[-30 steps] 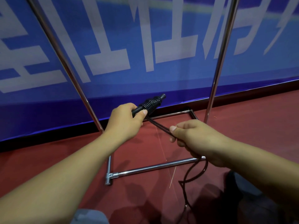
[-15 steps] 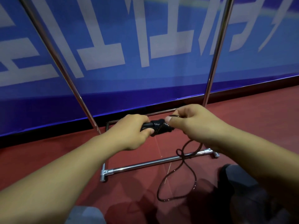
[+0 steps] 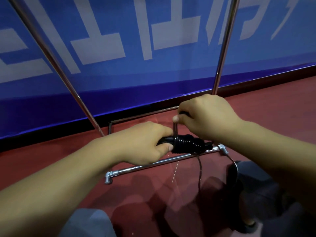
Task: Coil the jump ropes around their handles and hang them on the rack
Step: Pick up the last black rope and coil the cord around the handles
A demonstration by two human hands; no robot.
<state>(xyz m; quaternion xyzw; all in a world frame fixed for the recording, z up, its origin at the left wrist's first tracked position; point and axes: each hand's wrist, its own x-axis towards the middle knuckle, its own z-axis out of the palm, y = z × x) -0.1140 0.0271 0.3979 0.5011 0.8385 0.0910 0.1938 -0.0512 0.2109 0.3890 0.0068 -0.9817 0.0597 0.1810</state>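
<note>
My left hand (image 3: 145,146) grips the black jump rope handles (image 3: 186,145), which lie level and carry several tight turns of dark rope. My right hand (image 3: 205,117) pinches the rope (image 3: 175,132) just above the coil, holding a short taut stretch straight up from it. The loose tail of the rope (image 3: 200,170) drops from the right end of the handles toward the floor and passes behind my right forearm. The chrome rack (image 3: 153,164) stands right in front of me, its base bar just below the handles and its two uprights rising left and right.
A blue banner with large white characters (image 3: 153,48) closes off the space behind the rack. The floor (image 3: 273,100) is dark red. My knees in grey trousers (image 3: 89,223) fill the lower edge, and a dark shoe (image 3: 242,194) sits at lower right.
My right hand has risen from the handles' right end to above the coil, drawing the rope up taut. More turns lie on the handles and the loose loop on the floor has shrunk.
</note>
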